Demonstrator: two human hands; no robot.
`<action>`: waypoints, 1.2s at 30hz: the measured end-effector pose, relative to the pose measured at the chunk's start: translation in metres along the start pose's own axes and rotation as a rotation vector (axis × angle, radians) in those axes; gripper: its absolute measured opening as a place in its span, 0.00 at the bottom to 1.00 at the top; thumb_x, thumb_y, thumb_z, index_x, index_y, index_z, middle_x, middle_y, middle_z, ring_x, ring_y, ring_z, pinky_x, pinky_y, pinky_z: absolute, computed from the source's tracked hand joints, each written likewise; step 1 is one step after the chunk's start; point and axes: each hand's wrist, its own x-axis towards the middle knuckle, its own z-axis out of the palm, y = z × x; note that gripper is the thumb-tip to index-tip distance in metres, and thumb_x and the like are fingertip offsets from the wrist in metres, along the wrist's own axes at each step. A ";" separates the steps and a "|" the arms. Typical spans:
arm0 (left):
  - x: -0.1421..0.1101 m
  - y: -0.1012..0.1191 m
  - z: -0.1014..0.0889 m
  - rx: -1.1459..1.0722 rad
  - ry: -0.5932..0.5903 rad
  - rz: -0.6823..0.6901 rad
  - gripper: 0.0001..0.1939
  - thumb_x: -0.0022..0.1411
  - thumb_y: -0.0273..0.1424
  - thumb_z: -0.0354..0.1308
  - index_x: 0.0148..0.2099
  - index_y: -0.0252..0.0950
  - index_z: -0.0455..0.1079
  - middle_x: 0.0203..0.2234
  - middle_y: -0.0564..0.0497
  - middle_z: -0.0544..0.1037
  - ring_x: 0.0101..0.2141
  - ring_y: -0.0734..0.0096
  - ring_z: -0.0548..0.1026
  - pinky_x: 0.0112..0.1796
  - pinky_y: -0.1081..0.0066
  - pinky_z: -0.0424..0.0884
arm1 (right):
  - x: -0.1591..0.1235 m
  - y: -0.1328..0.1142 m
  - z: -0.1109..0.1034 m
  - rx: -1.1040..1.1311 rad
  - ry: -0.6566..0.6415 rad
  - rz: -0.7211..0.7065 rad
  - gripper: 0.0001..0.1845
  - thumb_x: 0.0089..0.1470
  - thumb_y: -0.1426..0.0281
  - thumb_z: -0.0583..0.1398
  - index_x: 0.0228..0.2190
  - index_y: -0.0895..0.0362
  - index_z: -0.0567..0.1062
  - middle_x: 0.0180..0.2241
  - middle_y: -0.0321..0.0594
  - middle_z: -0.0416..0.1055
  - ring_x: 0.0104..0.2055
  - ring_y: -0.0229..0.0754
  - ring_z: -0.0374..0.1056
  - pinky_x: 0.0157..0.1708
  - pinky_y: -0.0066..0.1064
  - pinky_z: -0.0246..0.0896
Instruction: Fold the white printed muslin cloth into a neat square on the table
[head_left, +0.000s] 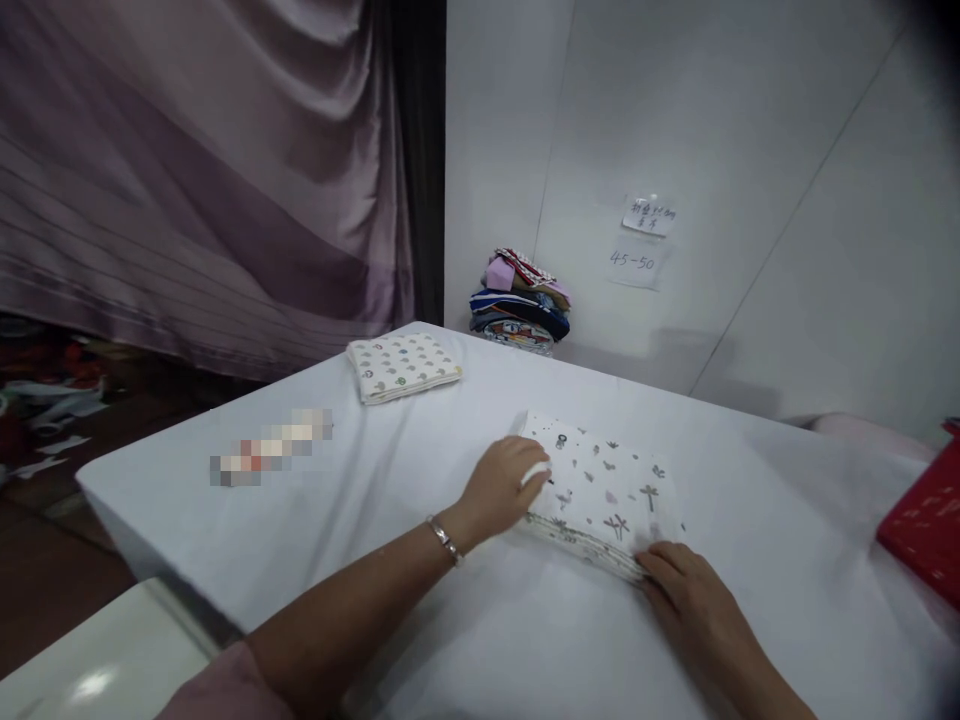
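Note:
A folded white cloth [600, 480] printed with grey palm trees and small figures lies on the white-covered table [420, 620], its layered edge facing me. My left hand [504, 485], with a bracelet on the wrist, is at the cloth's left side; thumb and curled fingers pinch a white bit of its edge. At the near right corner, my right hand [690, 590] has its fingers closed on the layers, the thumb partly hidden. Farther back on the left lies a second folded cloth [405, 366], cream with small printed motifs, apart from both hands.
A blurred-out long item [270, 448] lies on the table's left part. Beyond the far edge rises a stack of folded fabrics [519, 300] against the white wall. A red box-like object [926, 515] stands at the right. A pinkish curtain [202, 180] hangs at the left.

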 end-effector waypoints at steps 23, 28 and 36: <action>0.046 -0.017 0.039 0.136 -0.300 -0.123 0.21 0.65 0.40 0.42 0.55 0.39 0.63 0.59 0.47 0.60 0.60 0.61 0.54 0.57 0.56 0.50 | 0.077 0.002 -0.025 0.127 -0.015 0.221 0.20 0.59 0.67 0.48 0.50 0.57 0.69 0.53 0.47 0.64 0.56 0.47 0.58 0.54 0.42 0.56; 0.054 -0.048 0.073 0.229 -0.389 -0.257 0.27 0.63 0.44 0.43 0.60 0.36 0.56 0.63 0.44 0.51 0.62 0.57 0.45 0.57 0.50 0.47 | 0.102 0.041 0.019 0.014 -0.208 0.529 0.33 0.57 0.59 0.50 0.58 0.67 0.56 0.62 0.53 0.45 0.64 0.53 0.38 0.59 0.49 0.40; 0.039 -0.071 0.080 0.179 -0.411 -0.274 0.31 0.63 0.46 0.38 0.63 0.36 0.50 0.64 0.49 0.48 0.63 0.64 0.42 0.57 0.60 0.49 | 0.075 0.067 0.055 0.076 -0.250 0.609 0.37 0.58 0.54 0.44 0.60 0.66 0.51 0.64 0.49 0.38 0.65 0.49 0.32 0.59 0.42 0.41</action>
